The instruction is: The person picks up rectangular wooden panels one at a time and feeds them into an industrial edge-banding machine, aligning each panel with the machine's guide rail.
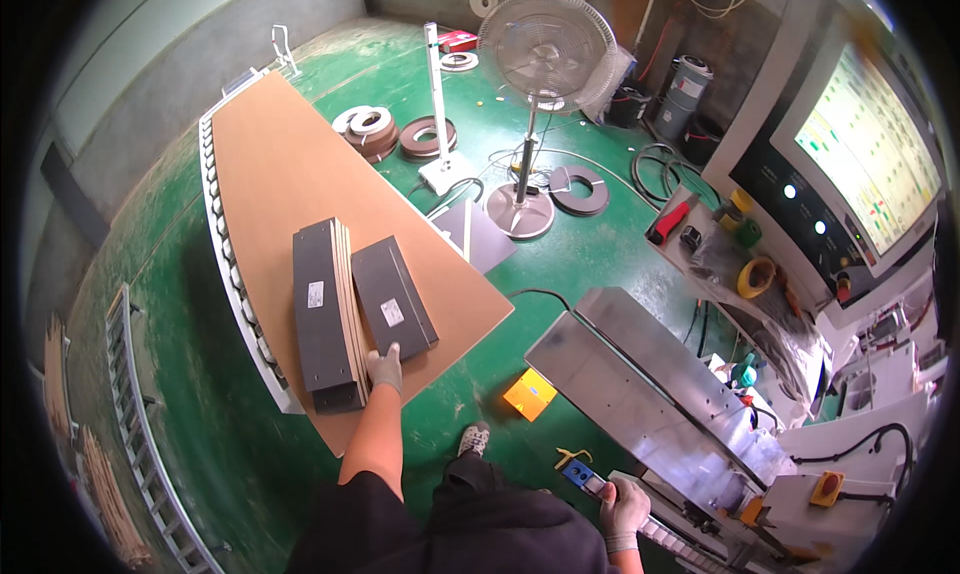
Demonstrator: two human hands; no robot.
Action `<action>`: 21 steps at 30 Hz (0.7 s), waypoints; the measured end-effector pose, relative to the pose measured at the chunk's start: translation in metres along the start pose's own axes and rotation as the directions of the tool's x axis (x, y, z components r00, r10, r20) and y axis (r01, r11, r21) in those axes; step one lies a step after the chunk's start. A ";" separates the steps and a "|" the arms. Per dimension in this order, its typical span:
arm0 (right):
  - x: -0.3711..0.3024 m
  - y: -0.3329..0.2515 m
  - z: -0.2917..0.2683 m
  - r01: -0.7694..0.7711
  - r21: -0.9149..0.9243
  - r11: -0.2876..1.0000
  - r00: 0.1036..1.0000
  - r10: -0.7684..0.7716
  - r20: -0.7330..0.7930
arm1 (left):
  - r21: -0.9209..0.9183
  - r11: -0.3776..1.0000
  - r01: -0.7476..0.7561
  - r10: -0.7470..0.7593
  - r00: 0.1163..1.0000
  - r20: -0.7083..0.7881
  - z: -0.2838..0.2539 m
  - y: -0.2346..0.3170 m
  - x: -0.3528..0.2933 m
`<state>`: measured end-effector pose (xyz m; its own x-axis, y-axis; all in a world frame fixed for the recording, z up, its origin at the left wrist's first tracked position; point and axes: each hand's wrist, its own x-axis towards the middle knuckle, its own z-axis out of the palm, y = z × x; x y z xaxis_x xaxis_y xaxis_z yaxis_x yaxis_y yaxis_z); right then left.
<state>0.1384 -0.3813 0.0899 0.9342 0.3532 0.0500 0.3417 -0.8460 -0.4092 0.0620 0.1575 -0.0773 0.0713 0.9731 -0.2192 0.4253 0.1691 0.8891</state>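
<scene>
My left hand (386, 368), in a pale glove, grips the near edge of a dark grey panel (392, 292) with a white label, thumb toward its top face. That panel lies slightly askew on a large brown board (450, 289). Close beside it on the left stands a stack of similar dark grey panels (318, 309) with light brown edges, a label on the top one. My right hand (625, 506) is curled closed low at the right, by a blue block (577, 472) at the end of a machine rail. Anything inside its fingers is hidden.
Right of me stands a machine with a metal bed (640, 384) and a lit screen (870, 144). A yellow box (530, 394) sits beside the bed. Beyond the board are a pedestal fan (525, 174), a white post (437, 104) and edging rolls (428, 137). A ladder (140, 424) lies at left.
</scene>
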 end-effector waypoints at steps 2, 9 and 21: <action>0.003 -0.005 -0.001 0.008 -0.010 1.000 1.000 -0.008 -0.003 | -0.120 0.978 0.172 -0.160 0.982 0.105 -0.011 -0.021 -0.009; 0.004 -0.003 -0.003 -0.031 -0.008 0.999 0.999 0.031 -0.045 | -0.201 0.770 0.605 -0.269 0.594 0.758 -0.024 0.039 -0.086; 0.025 -0.002 -0.019 -0.189 0.975 0.120 0.965 0.207 0.162 | -0.045 0.977 0.207 0.098 -0.250 0.963 0.082 0.157 -0.311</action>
<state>0.1628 -0.3789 0.1094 0.9555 0.2303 -0.1841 -0.2356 0.2211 -0.9464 0.1807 -0.1310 0.0973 0.8928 -0.3779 -0.2451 0.3893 0.3736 0.8419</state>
